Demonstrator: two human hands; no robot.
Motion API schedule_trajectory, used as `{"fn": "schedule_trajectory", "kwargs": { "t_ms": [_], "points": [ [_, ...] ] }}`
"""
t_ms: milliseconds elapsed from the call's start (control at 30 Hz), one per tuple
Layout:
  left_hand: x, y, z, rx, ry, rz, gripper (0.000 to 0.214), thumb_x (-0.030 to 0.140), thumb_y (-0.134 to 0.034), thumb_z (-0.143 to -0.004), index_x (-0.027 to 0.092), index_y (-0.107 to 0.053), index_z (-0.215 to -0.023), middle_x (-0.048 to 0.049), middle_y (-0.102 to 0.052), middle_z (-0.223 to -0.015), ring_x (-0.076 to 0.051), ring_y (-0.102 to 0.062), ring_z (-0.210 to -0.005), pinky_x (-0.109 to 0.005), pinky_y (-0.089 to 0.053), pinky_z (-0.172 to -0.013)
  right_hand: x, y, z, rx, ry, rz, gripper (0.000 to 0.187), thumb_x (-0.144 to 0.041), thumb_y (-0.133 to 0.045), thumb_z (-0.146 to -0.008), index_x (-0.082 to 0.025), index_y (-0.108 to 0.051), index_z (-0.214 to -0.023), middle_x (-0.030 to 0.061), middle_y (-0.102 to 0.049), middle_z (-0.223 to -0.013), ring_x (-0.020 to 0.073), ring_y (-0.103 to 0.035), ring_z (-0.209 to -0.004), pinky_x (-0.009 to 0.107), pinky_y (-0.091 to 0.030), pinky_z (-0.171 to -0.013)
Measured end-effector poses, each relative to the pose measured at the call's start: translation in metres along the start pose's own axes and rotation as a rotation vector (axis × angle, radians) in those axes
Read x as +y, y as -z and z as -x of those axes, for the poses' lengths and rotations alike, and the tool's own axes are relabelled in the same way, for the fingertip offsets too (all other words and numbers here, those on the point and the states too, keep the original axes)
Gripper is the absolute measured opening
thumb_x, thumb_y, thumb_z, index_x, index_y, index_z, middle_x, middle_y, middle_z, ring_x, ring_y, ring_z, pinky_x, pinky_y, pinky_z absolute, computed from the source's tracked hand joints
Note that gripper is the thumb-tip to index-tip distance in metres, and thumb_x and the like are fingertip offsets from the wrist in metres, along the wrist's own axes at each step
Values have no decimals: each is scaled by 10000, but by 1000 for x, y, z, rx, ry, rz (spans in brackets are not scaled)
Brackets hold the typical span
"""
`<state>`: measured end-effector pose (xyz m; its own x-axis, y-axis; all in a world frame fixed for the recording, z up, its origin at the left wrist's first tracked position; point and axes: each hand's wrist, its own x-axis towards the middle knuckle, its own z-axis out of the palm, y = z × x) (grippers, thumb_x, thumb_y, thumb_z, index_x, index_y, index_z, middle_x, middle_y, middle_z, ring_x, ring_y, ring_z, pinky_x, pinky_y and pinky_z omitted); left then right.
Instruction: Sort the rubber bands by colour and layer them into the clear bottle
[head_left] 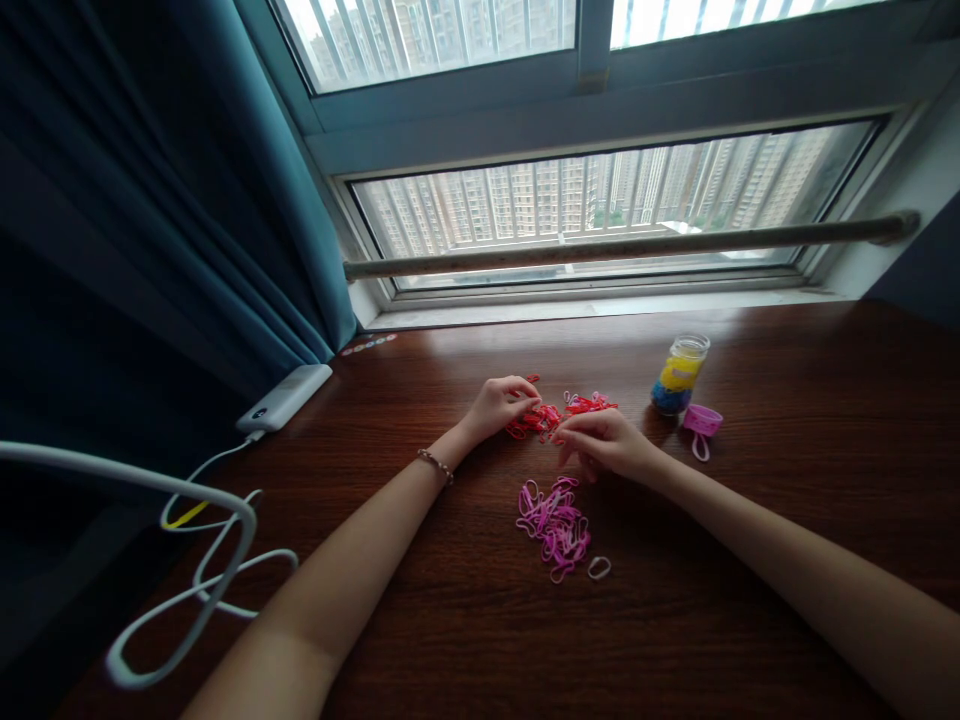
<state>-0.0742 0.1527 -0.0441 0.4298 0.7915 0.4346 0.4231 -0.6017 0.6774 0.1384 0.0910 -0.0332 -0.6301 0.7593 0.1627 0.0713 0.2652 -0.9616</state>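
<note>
Small red elastic bands (546, 420) lie in a loose heap on the brown table. My left hand (499, 408), a beaded bracelet (436, 464) on its wrist, rests at the heap's left side with fingers curled together at the red bands; what is between the fingertips is too small to tell. From the right, my right hand (609, 443) pinches at the heap's near edge, seemingly on a red elastic band. More red and pink bands (589, 403) lie just beyond this hand. Closer to me is a separate pile of pink and purple elastic bands (559, 525), with one pale band (599, 568) beside it.
A glass jar (679, 375) with yellow and blue contents stands to the right, a pink looped piece (703, 420) beside it. At left are a white power bank (286, 397), white cables (187, 610) and a blue curtain (247, 200). A window with a rail (630, 246) lies behind.
</note>
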Motion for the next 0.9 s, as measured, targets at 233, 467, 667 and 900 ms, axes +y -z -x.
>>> {"fn": "schedule_trajectory", "kwargs": {
  "t_ms": [233,467,667,900],
  "points": [
    [39,-2,-1,-235,-180,37,126,260,-611,-752,163,-680,-710,-63,-654,-810,-159,-568,-797,-336,-422,-840,28,28,-8,475,259,778,260,-207,-403,-878,-154,-593,-1047,102,-613,-1045,232,-531,-1010,376,-425,-895],
    [75,-18,3,-579,-388,-66,128,234,-610,-737,194,-667,-631,-31,-633,-755,-165,-515,-855,-293,-381,-875,48,31,-14,289,110,1059,368,-290,-374,-898,-138,-523,-1199,105,-491,-1261,294,-308,-1232,474,-300,-1012],
    [50,-21,3,-230,-206,-266,244,282,-465,-837,172,-650,-720,-52,-634,-841,-167,-524,-858,-324,-385,-875,51,35,-16,271,167,1002,334,-260,-363,-900,-167,-558,-1154,67,-553,-1188,253,-400,-1160,438,-331,-999],
    [26,-22,4,-287,16,-531,456,504,-328,-864,352,-364,-1292,15,-346,-1393,-297,-152,-1309,-598,-74,-1016,49,38,-17,420,282,795,311,-218,-384,-878,-147,-605,-1085,103,-595,-1100,232,-479,-1067,401,-404,-942]
  ]
}}
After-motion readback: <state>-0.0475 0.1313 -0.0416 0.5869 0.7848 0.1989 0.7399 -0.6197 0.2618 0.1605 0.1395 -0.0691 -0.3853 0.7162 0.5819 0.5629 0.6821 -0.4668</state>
